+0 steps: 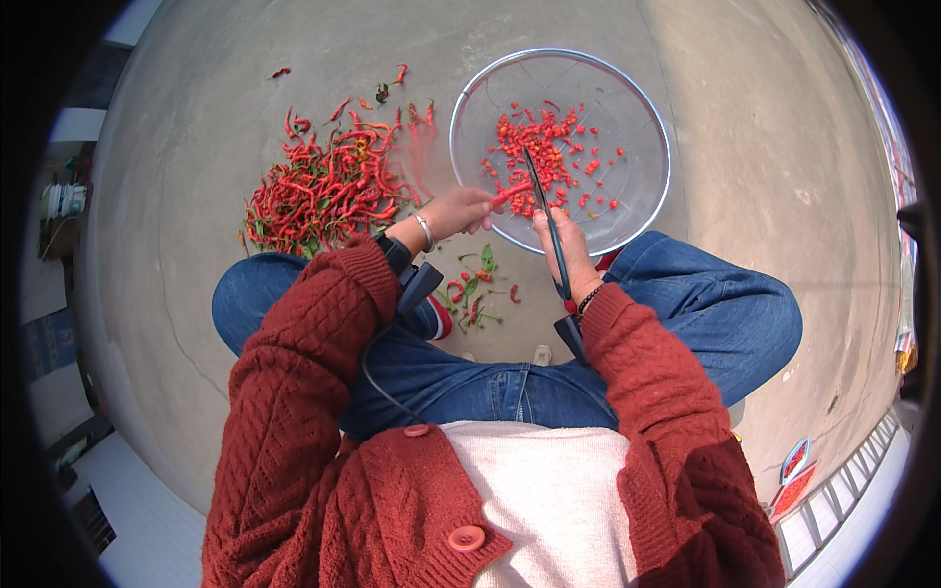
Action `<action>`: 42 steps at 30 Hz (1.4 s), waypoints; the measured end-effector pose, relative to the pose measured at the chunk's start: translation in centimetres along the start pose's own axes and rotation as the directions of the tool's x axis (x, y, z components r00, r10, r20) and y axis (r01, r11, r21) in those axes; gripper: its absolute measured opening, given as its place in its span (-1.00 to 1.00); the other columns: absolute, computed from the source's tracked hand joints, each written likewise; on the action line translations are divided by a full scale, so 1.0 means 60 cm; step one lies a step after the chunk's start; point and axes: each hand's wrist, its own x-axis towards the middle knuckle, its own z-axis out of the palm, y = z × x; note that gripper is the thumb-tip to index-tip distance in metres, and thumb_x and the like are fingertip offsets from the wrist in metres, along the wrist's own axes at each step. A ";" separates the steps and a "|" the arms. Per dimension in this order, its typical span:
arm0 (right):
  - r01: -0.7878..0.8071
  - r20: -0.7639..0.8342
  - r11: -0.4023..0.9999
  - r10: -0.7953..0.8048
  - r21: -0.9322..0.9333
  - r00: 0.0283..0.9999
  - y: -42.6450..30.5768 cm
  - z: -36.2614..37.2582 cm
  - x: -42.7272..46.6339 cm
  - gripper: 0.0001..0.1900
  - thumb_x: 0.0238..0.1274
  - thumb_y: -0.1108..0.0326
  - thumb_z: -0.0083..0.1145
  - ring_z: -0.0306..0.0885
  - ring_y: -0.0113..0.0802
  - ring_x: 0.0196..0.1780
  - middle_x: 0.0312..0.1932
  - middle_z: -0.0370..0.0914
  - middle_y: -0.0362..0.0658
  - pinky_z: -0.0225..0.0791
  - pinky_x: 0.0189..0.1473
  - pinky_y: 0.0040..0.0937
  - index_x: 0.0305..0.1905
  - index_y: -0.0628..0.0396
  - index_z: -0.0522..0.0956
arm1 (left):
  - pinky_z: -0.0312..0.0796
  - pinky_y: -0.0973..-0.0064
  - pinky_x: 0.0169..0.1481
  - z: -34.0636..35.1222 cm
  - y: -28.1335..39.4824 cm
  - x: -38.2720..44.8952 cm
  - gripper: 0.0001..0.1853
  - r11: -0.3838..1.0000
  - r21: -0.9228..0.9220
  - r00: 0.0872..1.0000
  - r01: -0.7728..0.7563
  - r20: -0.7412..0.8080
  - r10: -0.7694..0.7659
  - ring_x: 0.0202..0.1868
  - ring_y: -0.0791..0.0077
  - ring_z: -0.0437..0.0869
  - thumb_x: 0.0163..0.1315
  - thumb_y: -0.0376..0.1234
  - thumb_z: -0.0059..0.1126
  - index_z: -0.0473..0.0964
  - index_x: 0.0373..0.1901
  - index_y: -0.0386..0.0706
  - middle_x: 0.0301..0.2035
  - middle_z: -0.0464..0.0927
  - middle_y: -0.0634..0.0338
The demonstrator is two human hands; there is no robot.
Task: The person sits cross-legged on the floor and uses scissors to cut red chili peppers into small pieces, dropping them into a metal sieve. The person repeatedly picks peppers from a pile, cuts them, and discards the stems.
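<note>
My left hand point(464, 209) holds a red chili pepper point(512, 192) by one end, over the near left rim of a round mesh sieve point(625, 202). In my right hand point(566, 241) is a pair of dark-handled scissors point(539, 184), their blades pointing away from me beside the pepper's free end. Whether the blades touch the pepper I cannot tell. Cut red chili pieces point(544, 147) lie scattered on the mesh below. To the left of the sieve a heap of whole red chilies point(331, 184) rests on the concrete floor, with some green leaves among them.
Stems, leaves and a few chilies point(474, 290) lie on the floor between my feet. Stray chilies point(399, 73) are beyond the heap. My bent knees flank the work. At the far lower right are small containers of red stuff point(794, 489) near a ladder point(838, 500).
</note>
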 end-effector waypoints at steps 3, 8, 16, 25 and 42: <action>-0.079 -0.023 0.997 0.079 -0.002 0.997 0.004 -0.002 0.002 -0.66 0.29 0.08 -0.09 0.44 0.13 -0.35 -0.53 0.42 0.12 0.27 -0.30 -0.09 -0.30 0.20 0.34 | 0.26 0.76 -0.53 -0.006 0.004 -0.002 -0.74 0.999 0.054 0.997 0.009 -0.072 -0.005 -0.61 0.78 0.37 0.36 -0.31 -0.13 0.52 -0.14 -0.25 -0.56 0.47 0.39; 0.154 -0.051 0.985 -0.158 -0.075 0.986 0.007 0.012 -0.001 -0.65 0.28 0.07 -0.08 0.44 0.13 -0.36 -0.53 0.42 0.12 0.27 -0.31 -0.10 -0.33 0.19 0.35 | 0.23 0.76 -0.57 -0.002 0.009 -0.005 -0.75 0.993 0.108 0.992 -0.045 -0.115 0.057 -0.62 0.80 0.34 0.35 -0.28 -0.12 0.53 -0.18 -0.20 -0.60 0.42 0.44; -0.001 -0.005 0.999 0.001 -0.054 1.000 0.001 0.003 -0.003 -0.66 0.29 0.06 -0.08 0.46 0.16 -0.37 -0.53 0.44 0.13 0.28 -0.33 -0.07 -0.25 0.17 0.32 | 0.23 0.77 -0.56 0.002 0.013 -0.006 -0.76 0.986 0.157 0.986 -0.049 -0.148 0.072 -0.62 0.81 0.33 0.34 -0.29 -0.13 0.54 -0.17 -0.16 -0.60 0.41 0.45; 0.076 0.029 0.992 -0.074 -0.100 0.997 0.002 0.014 -0.007 -0.65 0.28 0.04 -0.08 0.46 0.17 -0.38 -0.55 0.44 0.14 0.28 -0.34 -0.09 -0.25 0.15 0.32 | 0.23 0.74 -0.54 0.006 0.007 -0.002 -0.76 0.971 0.224 0.976 -0.084 -0.177 0.125 -0.61 0.78 0.34 0.33 -0.29 -0.10 0.55 -0.23 -0.19 -0.64 0.38 0.43; 0.000 0.061 0.996 0.006 -0.090 0.998 -0.008 0.012 -0.008 -0.65 0.28 0.03 -0.08 0.46 0.18 -0.36 -0.58 0.44 0.13 0.27 -0.33 -0.07 -0.30 0.15 0.32 | 0.19 0.70 -0.53 0.008 0.009 -0.002 -0.75 0.978 0.186 0.964 -0.093 -0.230 0.135 -0.62 0.75 0.31 0.31 -0.28 -0.04 0.56 -0.28 -0.26 -0.69 0.32 0.40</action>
